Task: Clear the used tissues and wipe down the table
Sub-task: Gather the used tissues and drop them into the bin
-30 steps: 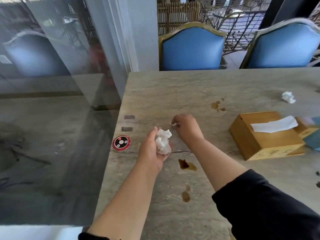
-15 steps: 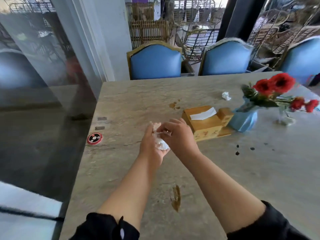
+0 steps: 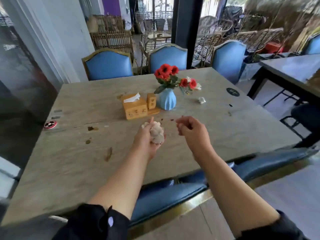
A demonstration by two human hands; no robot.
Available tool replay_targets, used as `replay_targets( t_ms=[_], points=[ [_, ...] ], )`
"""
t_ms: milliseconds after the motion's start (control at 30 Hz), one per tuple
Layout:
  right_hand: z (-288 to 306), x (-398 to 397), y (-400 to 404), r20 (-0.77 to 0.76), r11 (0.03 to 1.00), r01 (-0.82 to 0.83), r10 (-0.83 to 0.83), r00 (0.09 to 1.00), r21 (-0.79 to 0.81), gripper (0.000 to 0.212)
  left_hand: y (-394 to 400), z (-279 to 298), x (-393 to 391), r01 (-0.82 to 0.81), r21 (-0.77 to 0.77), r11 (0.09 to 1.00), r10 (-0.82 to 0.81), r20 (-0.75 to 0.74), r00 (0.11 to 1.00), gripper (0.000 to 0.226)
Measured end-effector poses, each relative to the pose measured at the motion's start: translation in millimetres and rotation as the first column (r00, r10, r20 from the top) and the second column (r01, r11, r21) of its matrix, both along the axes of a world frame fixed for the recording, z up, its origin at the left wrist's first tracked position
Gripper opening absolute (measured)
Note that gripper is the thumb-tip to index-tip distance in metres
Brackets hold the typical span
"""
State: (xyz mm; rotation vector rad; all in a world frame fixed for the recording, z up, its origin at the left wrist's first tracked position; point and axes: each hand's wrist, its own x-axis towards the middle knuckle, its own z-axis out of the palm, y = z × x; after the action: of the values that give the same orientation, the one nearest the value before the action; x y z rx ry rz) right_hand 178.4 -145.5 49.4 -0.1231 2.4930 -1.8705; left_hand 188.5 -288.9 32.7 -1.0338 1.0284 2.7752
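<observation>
No readable text anywhere, frame is motion-blurred.
- Tissue box (image 3: 135, 109), table centre: dark marks along its front face at 6 o'clock, could be characters, not legible.
- Small wooden block (image 3: 151, 100) at the box's 3 o'clock: a couple of dark marks on its front, not legible.
- Dark oval disc (image 3: 232, 91) at the table's 2 o'clock: pale marks on top, too small to read.
- Red round disc (image 3: 50, 124) at the table's 9 o'clock edge: black centre with white dots, a symbol only, no letters or numbers made out.
</observation>
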Motion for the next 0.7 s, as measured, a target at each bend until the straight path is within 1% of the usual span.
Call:
replay_targets(
  t_ms=[67, 133, 200, 267, 333, 400, 467, 533, 567, 600, 667, 700],
  points=[
    [3, 6, 44, 0.050, 0.998, 0.037, -0.034, 0.998, -0.059, 0.032, 40, 1, 2, 0.017, 0.019, 1.000, -0.018, 0.017, 1.000, 0.014],
    [6, 8, 82, 0.076, 0.991, 0.080, -0.072, 0.995, -0.108, 0.037, 80, 1, -2, 0.039, 0.046, 0.998, -0.039, 0.005, 0.999, 0.016],
    [6, 3, 116, 0.116, 0.983, 0.110, -0.094, 0.989, -0.145, 0.036, 119, 1, -10, 0.059, 0.058, 0.997, -0.057, -0.029, 0.998, 0.014],
    [6, -7, 144, 0.158, 0.976, 0.111, -0.082, 0.984, -0.187, 0.031, 152, 2, -24, 0.059, 0.075, 0.995, -0.054, -0.064, 0.996, 0.016],
    [6, -24, 167, 0.238, 0.946, 0.105, -0.030, 0.971, -0.306, 0.022, 180, -2, -42, 0.047, 0.044, 0.998, -0.042, -0.104, 0.994, 0.021],
    [6, -45, 185, 0.342, 0.890, 0.108, 0.056, 0.938, -0.443, 0.016, 208, -7, -63, 0.029, -0.031, 0.999, -0.034, -0.171, 0.985, 0.035],
    [7, -66, 202, 0.436, 0.822, 0.124, 0.161, 0.885, -0.556, 0.020, 237, -10, -86, -0.017, -0.142, 0.990, -0.019, -0.247, 0.969, 0.038],
    [8, -89, 219, 0.489, 0.726, 0.166, 0.259, 0.833, -0.667, 0.027, 268, -9, -113, -0.067, -0.229, 0.971, -0.011, -0.325, 0.946, 0.044],
    [8, -103, 228, 0.495, 0.672, 0.193, 0.292, 0.818, -0.715, 0.032, 282, -8, -128, -0.088, -0.259, 0.962, -0.009, -0.352, 0.936, 0.045],
    [8, -117, 237, 0.496, 0.634, 0.211, 0.311, 0.811, -0.744, 0.038, 295, -7, -142, -0.094, -0.288, 0.953, -0.020, -0.369, 0.929, 0.039],
    [10, -147, 258, 0.505, 0.613, 0.236, 0.311, 0.805, -0.754, 0.048, 323, -1, -167, -0.073, -0.335, 0.939, -0.061, -0.371, 0.927, 0.018],
    [11, -162, 268, 0.517, 0.615, 0.255, 0.295, 0.803, -0.746, 0.050, 336, 2, -179, -0.056, -0.366, 0.929, -0.086, -0.362, 0.928, 0.013]
  ],
)
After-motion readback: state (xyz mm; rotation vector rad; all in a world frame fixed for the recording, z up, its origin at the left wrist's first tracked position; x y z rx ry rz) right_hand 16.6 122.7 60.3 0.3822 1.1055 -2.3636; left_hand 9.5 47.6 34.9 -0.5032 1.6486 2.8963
